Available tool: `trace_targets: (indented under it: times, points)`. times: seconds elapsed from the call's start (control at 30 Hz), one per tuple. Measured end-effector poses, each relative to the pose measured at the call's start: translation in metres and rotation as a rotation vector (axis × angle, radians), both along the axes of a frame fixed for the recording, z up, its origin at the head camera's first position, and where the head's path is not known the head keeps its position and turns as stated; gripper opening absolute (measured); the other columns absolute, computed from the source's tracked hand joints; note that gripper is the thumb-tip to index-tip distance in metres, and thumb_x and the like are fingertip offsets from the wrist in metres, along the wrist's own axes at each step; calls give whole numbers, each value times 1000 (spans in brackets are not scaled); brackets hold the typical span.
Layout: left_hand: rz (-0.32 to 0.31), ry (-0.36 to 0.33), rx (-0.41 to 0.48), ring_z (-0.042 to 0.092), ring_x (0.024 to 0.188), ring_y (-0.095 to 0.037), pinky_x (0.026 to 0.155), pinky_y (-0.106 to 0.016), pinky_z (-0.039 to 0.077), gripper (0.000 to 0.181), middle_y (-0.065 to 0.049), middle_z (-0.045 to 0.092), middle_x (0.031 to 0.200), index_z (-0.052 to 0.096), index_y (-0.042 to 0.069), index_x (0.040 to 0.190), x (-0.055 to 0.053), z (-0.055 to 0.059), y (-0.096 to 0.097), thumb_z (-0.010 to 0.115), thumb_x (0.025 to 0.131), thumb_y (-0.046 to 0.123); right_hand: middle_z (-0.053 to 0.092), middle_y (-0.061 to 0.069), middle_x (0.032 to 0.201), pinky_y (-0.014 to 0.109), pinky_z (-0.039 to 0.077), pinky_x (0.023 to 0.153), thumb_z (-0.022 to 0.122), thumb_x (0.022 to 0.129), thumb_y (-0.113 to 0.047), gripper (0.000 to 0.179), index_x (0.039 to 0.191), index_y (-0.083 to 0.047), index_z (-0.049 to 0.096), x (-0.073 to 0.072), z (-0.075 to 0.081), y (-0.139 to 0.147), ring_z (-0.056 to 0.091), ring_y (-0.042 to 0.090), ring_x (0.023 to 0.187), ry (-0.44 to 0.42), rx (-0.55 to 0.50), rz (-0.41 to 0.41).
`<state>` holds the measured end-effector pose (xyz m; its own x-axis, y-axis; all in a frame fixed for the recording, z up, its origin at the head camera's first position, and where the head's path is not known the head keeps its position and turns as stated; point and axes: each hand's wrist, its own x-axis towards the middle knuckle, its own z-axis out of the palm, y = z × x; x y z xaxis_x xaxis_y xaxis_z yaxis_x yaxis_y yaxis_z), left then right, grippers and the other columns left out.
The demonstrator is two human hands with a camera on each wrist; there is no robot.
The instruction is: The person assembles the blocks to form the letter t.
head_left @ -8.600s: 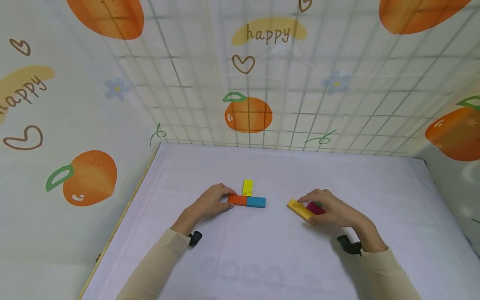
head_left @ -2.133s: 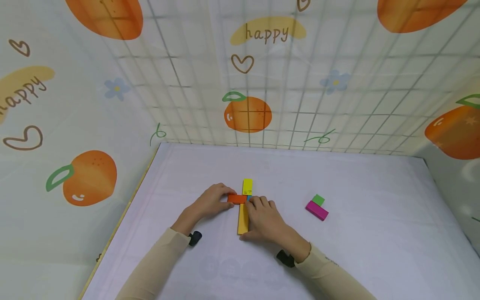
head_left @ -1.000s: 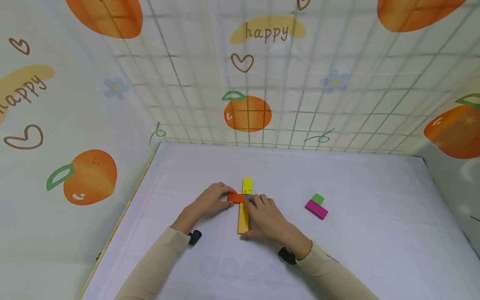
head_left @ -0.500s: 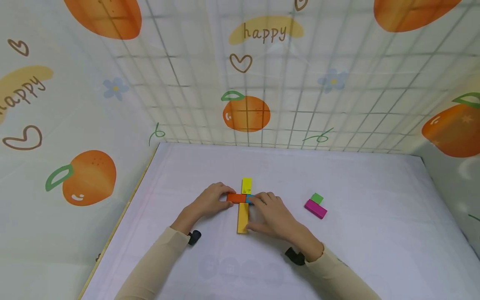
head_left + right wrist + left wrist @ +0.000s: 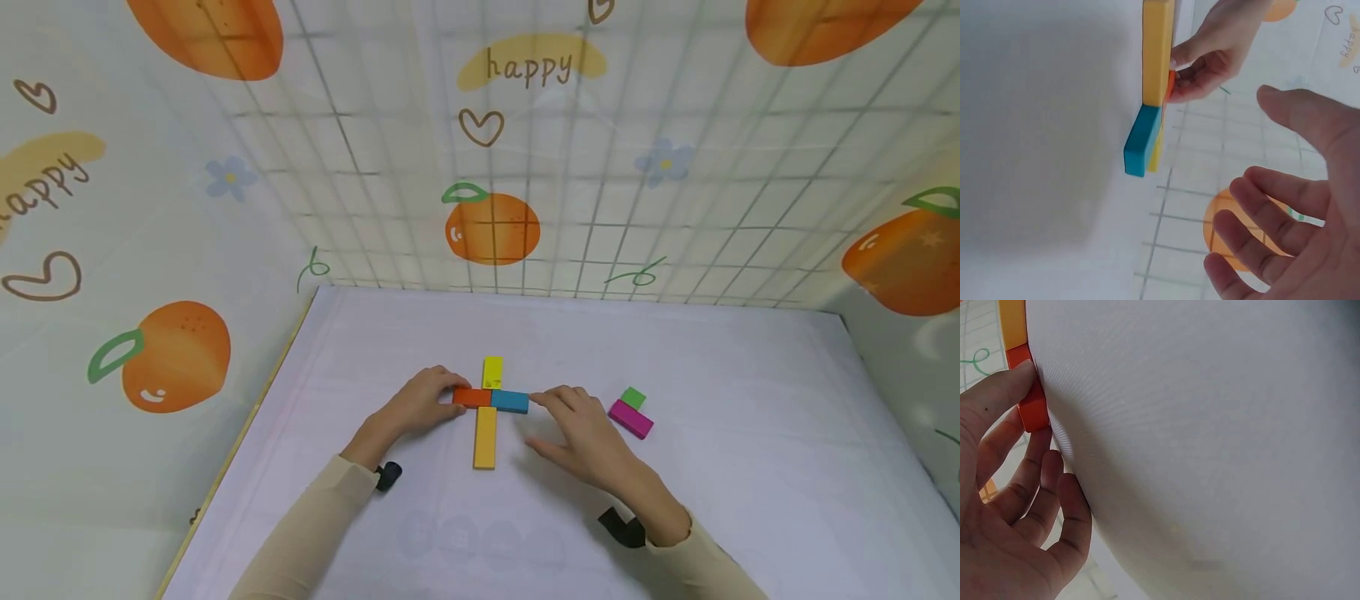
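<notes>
My left hand (image 5: 420, 402) pinches the left end of an orange-red block (image 5: 472, 398) between thumb and fingers; the left wrist view shows the thumb on the near side of that block (image 5: 1034, 403). End to end with it lies a blue block (image 5: 510, 402). A bright yellow block (image 5: 492, 372) stands off their far side and a longer amber-yellow block (image 5: 485, 438) off their near side, together making a cross. My right hand (image 5: 585, 433) is just right of the blue block, thumb and fingers spread apart, holding nothing. The right wrist view shows its palm (image 5: 1310, 206) bare.
Right of the right hand, a magenta block (image 5: 631, 419) touches a small green block (image 5: 633, 398). All lie on a white-covered table (image 5: 720, 375). A printed curtain (image 5: 360, 217) rises behind the table's far edge.
Earlier the right hand gripped the amber block by the magenta one, then set it below the orange-red and blue blocks. It has since let go and drawn back right. The left hand stays put.
</notes>
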<state>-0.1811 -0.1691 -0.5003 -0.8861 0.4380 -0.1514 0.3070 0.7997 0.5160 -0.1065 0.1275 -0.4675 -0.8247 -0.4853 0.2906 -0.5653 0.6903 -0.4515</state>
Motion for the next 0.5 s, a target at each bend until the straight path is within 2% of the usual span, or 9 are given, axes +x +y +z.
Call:
trace_targets:
  times: [0.3,0.5]
  points:
    - [14,-13,-7,53,105,-18,95,-38,46,33,3,60,115,70,23,123,0,0,0,77,90,26,64,4,113,38,50,83,84,82,-28,50,125,-8,66,4,2,28,57,21,101,52,-54,-20]
    - [17,-22,-2,52,103,-18,93,-37,47,34,3,60,114,70,22,122,0,0,1,78,89,25,64,5,113,40,51,84,84,82,-24,47,123,-6,66,4,-3,48,59,22,104,79,-96,-26]
